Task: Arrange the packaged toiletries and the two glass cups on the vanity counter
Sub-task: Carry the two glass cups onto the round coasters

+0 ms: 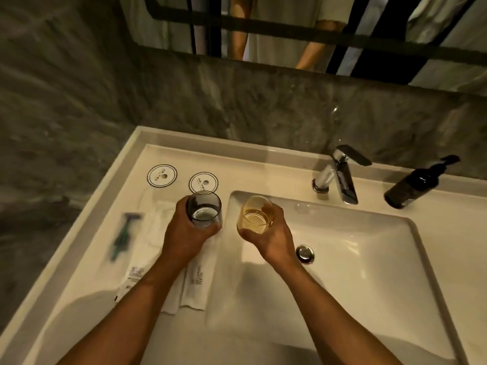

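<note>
Each hand holds one cup above the white vanity surface (110, 233), so the step in hand looks like setting the pair down on the two round printed paper coasters (162, 175) that lie near the back left, just beside each other. To do it well, each cup should probably come down upright and centred on its own ring, the farther coaster first so one forearm does not cross the other, and the bases should land gently, since glass on a hard top chips easily.

The left hand (184, 234) grips the smoky grey glass cup (204, 212) from the side, fingers wrapped shut around its lower wall, directly over the nearer coaster's front edge. The right hand (274, 239) clasps the amber-tinted glass cup (255, 215) the same way, over the rim of the white rectangular sink basin (369, 259). Both forearms reach forward from below, wrists slightly bent, cups tilted a little toward the camera.

The flat white toiletry packets (195, 283) and a wrapped green-handled razor (123, 233) lie in a row under and left of the left forearm.
</note>
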